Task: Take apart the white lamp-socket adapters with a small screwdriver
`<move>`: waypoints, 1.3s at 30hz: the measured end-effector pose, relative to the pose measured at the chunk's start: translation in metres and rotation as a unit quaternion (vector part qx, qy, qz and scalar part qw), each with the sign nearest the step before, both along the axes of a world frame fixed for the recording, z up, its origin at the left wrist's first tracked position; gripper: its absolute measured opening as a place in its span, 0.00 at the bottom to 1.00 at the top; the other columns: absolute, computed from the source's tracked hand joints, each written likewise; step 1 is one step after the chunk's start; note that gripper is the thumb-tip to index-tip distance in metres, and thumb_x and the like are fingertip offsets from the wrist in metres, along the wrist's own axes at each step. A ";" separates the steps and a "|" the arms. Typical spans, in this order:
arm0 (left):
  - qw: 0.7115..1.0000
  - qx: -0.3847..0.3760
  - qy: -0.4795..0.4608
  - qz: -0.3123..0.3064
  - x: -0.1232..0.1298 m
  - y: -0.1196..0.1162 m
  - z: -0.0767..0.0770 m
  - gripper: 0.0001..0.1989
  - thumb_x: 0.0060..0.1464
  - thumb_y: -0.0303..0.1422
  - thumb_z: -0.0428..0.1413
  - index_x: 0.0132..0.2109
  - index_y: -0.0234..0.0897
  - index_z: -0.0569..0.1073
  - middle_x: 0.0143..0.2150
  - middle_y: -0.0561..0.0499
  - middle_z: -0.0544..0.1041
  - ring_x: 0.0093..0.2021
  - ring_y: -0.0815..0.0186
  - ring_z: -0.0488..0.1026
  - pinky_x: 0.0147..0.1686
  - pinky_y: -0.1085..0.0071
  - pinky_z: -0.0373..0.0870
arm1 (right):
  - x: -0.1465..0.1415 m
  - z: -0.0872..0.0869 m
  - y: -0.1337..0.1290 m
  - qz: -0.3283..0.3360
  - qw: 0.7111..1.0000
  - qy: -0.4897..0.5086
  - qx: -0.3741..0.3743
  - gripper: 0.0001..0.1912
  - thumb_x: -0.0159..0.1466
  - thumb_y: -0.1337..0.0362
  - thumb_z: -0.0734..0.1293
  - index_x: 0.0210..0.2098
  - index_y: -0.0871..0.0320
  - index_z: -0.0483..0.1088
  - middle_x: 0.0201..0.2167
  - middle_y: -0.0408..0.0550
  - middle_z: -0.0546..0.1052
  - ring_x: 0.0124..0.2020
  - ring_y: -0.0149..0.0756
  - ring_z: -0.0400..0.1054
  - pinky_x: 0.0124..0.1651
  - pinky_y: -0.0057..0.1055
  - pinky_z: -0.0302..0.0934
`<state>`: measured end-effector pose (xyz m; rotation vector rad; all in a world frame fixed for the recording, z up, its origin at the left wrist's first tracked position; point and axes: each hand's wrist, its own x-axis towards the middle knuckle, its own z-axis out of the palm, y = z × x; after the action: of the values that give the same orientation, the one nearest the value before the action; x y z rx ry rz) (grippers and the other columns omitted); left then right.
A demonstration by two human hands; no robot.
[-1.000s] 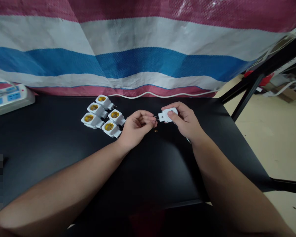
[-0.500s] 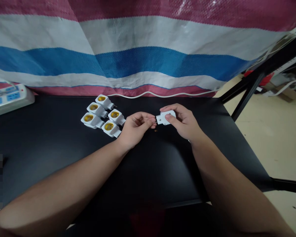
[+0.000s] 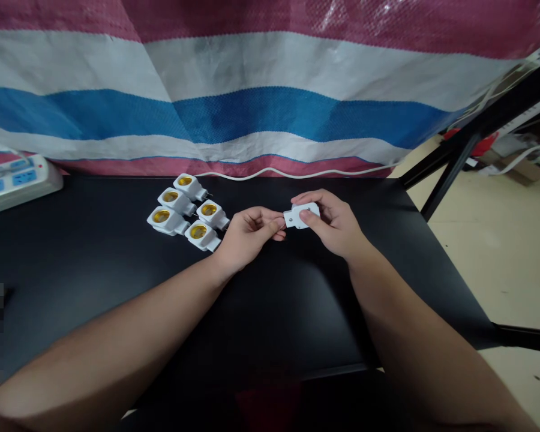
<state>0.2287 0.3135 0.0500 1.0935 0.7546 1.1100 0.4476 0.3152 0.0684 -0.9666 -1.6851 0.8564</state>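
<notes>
A white plug adapter (image 3: 296, 218) is held above the black table, its back with small screws facing up. My right hand (image 3: 335, 223) grips its wide end, thumb on top. The fingers of my left hand (image 3: 254, 231) are pinched at its narrow left end and hide the pins there. To the left of my left hand, several white lamp-socket adapters lie with their gold sockets up, among them one at the back (image 3: 189, 185), one at the left (image 3: 164, 219) and one nearest my left wrist (image 3: 201, 233).
A white power strip (image 3: 49, 177) with blue outlets sits at the table's left back. A white cable (image 3: 270, 170) runs along the back edge before a striped sheet (image 3: 261, 111). Black metal frame bars (image 3: 452, 171) rise at the right.
My left fingers have closed in on the adapter's narrow end, covering the pins that showed before. The small brown spot below them is no longer visible.
</notes>
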 end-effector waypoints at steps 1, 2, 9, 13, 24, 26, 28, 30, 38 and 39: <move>1.000 -0.002 -0.002 0.002 0.000 0.000 0.000 0.19 0.52 0.43 0.77 0.42 0.33 0.85 0.34 0.47 0.86 0.32 0.66 0.83 0.38 0.69 0.84 | 0.000 0.000 0.000 0.001 1.000 -0.002 0.001 0.10 0.71 0.54 0.74 0.48 0.50 0.79 0.49 0.49 0.84 0.48 0.43 0.79 0.48 0.41 0.74; 1.000 -0.003 -0.003 0.004 0.000 0.000 0.000 0.19 0.51 0.43 0.77 0.42 0.33 0.85 0.34 0.47 0.86 0.32 0.66 0.83 0.38 0.69 0.85 | 0.000 0.000 0.000 0.002 1.000 -0.004 0.002 0.09 0.71 0.55 0.74 0.49 0.50 0.79 0.49 0.49 0.84 0.48 0.42 0.79 0.48 0.41 0.74; 1.000 -0.012 -0.005 0.004 0.001 0.000 0.001 0.20 0.49 0.42 0.78 0.42 0.33 0.85 0.33 0.49 0.86 0.32 0.68 0.83 0.38 0.71 0.85 | 0.001 -0.003 0.001 0.010 1.000 -0.001 0.003 0.09 0.71 0.56 0.74 0.49 0.50 0.79 0.49 0.48 0.83 0.49 0.43 0.79 0.49 0.41 0.73; 1.000 -0.006 -0.010 0.005 0.001 -0.001 0.001 0.20 0.49 0.42 0.78 0.42 0.33 0.85 0.32 0.49 0.86 0.31 0.69 0.83 0.39 0.72 0.85 | 0.001 -0.004 0.001 0.011 1.000 -0.006 -0.004 0.09 0.72 0.56 0.74 0.49 0.50 0.79 0.49 0.49 0.83 0.50 0.44 0.79 0.50 0.42 0.73; 1.000 0.023 0.006 0.002 0.000 -0.003 0.000 0.19 0.54 0.42 0.76 0.43 0.32 0.83 0.33 0.49 0.85 0.32 0.68 0.84 0.41 0.69 0.86 | 0.001 -0.003 0.000 0.010 1.000 -0.005 -0.003 0.09 0.72 0.56 0.74 0.50 0.50 0.79 0.47 0.48 0.83 0.48 0.42 0.78 0.49 0.41 0.72; 1.000 0.019 0.018 0.002 0.000 -0.002 0.001 0.20 0.54 0.42 0.76 0.43 0.32 0.82 0.32 0.49 0.85 0.33 0.67 0.84 0.41 0.68 0.86 | 0.001 -0.003 0.001 0.005 1.000 -0.004 -0.002 0.10 0.72 0.55 0.74 0.50 0.50 0.79 0.47 0.48 0.83 0.48 0.42 0.79 0.48 0.41 0.72; 1.000 0.012 0.026 0.002 0.000 -0.001 0.001 0.20 0.55 0.43 0.75 0.43 0.32 0.82 0.32 0.49 0.84 0.33 0.67 0.84 0.40 0.69 0.86 | 0.000 -0.004 0.001 -0.001 1.000 -0.004 0.007 0.09 0.72 0.56 0.74 0.49 0.50 0.79 0.47 0.48 0.84 0.47 0.42 0.79 0.47 0.40 0.72; 1.000 0.003 0.030 -0.002 0.001 -0.001 0.002 0.19 0.56 0.43 0.74 0.43 0.32 0.82 0.32 0.49 0.84 0.33 0.67 0.84 0.39 0.70 0.85 | 0.000 -0.004 0.002 -0.001 1.000 -0.001 0.022 0.08 0.71 0.58 0.74 0.49 0.50 0.79 0.49 0.49 0.84 0.47 0.41 0.79 0.48 0.41 0.72; 0.999 0.023 0.025 0.006 0.002 -0.005 0.007 0.12 0.58 0.35 0.71 0.43 0.33 0.80 0.31 0.52 0.82 0.32 0.68 0.83 0.35 0.73 0.82 | 0.003 -0.005 0.003 0.014 0.996 -0.017 0.088 0.08 0.71 0.63 0.73 0.50 0.49 0.79 0.54 0.52 0.81 0.55 0.46 0.79 0.57 0.47 0.72; 0.999 0.032 0.024 0.013 0.002 -0.005 0.007 0.10 0.58 0.33 0.71 0.43 0.33 0.80 0.31 0.53 0.82 0.31 0.69 0.82 0.33 0.75 0.81 | 0.003 -0.005 0.002 0.016 0.996 -0.021 0.090 0.08 0.71 0.63 0.73 0.50 0.49 0.78 0.54 0.52 0.81 0.55 0.46 0.79 0.56 0.46 0.72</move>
<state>0.2304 0.3084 0.0568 1.1717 0.7775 1.1387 0.4504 0.3176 0.0635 -0.8406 -1.7844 0.6965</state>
